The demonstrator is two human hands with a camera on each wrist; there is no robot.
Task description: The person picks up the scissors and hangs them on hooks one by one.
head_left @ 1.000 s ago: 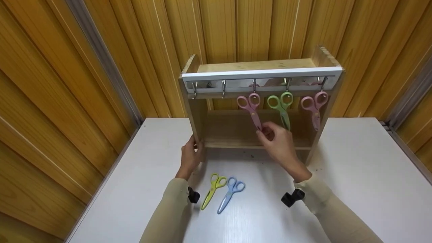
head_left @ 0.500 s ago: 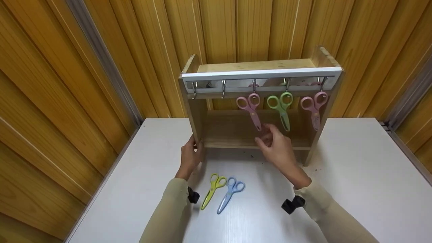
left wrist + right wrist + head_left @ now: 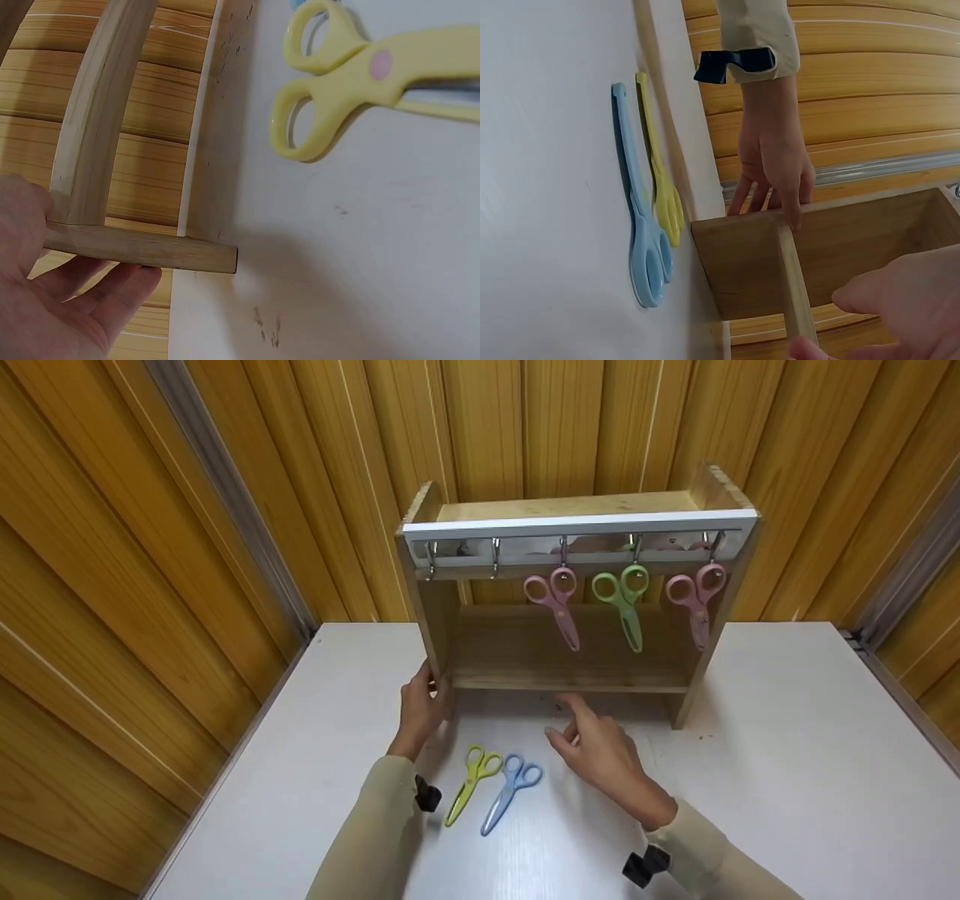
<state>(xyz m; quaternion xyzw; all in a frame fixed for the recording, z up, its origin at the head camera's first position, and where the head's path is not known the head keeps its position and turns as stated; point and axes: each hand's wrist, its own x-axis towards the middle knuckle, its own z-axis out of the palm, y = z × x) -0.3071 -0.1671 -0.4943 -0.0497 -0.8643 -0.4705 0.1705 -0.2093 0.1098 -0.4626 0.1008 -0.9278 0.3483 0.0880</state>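
Observation:
My left hand (image 3: 422, 705) grips the lower left side panel of a wooden rack (image 3: 570, 688). In the right wrist view its thumb lies inside the panel and its fingers outside. My right hand (image 3: 600, 746) is in front of the rack's lower shelf, holding nothing, its index finger extended. Pink scissors (image 3: 556, 604), green scissors (image 3: 626, 604) and a second pair of pink scissors (image 3: 699, 600) hang from hooks on the rack's front bar. Yellow scissors (image 3: 472, 784) and blue scissors (image 3: 511, 791) lie side by side on the table, between my forearms.
Two metal hooks (image 3: 495, 556) at the left of the bar bear nothing. The rack stands on a white table (image 3: 810, 735), with wood-panelled walls (image 3: 555, 427) behind and at the sides. Black wrist cameras (image 3: 646, 864) sit on both sleeves.
My right hand has let go of the middle pink scissors' tip and moved down and towards me, away from the hanging scissors. My left hand stays on the rack.

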